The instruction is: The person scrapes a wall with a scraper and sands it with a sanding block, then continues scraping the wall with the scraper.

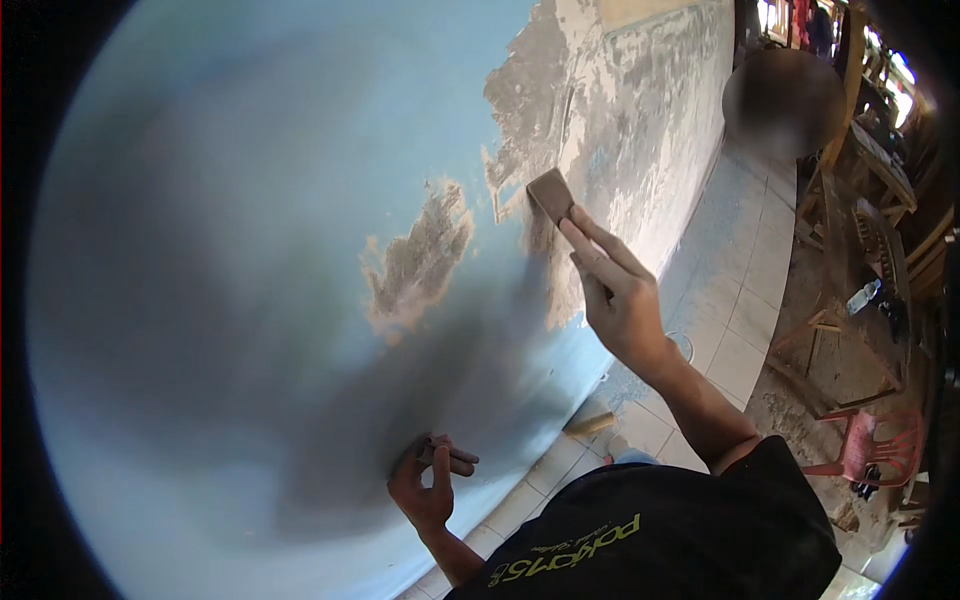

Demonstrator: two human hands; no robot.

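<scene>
A blue wall (250,200) fills the left and middle of the view, with a bare grey patch (420,255) and a larger scraped area (640,110) at the upper right. My right hand (620,290) reaches up to that scraped area, its fingers closed on the lower end of a flat brownish block (551,194) that lies against the wall. Lower down, near the bottom of the wall, my left hand (428,485) is curled round a small rolled brownish piece (455,458); its exact nature is hard to tell.
Pale floor tiles (730,320) run along the wall's foot, with a yellowish block (590,422) and a round container (680,346) there. At the right stand a red plastic chair (868,447), wooden furniture (850,260) and a clear bottle (863,296).
</scene>
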